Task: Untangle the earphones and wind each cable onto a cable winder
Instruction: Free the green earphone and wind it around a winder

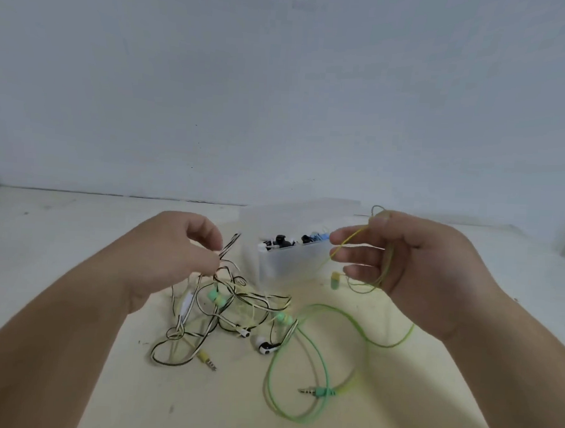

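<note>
A left hand (174, 254) hovers over a pale cream worktop (231, 414), its thumb and curled fingers pinching a flat black-and-white striped earphone cable (227, 248). That cable drops into a loose tangle of striped and pale yellow cables (234, 301) lying on the worktop just below, with mint-green earbuds caught in it. A black-and-white earbud (264, 347) lies at the tangle's near edge.

Behind the tangle, between the hands, stands a translucent white plastic box (288, 263). Small black, white and blue pieces (284, 240) fill it to the rim; what they are is too blurred to tell.

On the near right a green-to-yellow cable (323, 373) lies in wide loops, ending in a mint-green jack plug (317, 391).

A right hand (419, 270) is raised beside the box, thumb pressing a thin yellow-green cable (382, 274) coiled round its extended fingers. A yellow-and-green earbud (335, 280) dangles under them.
</note>
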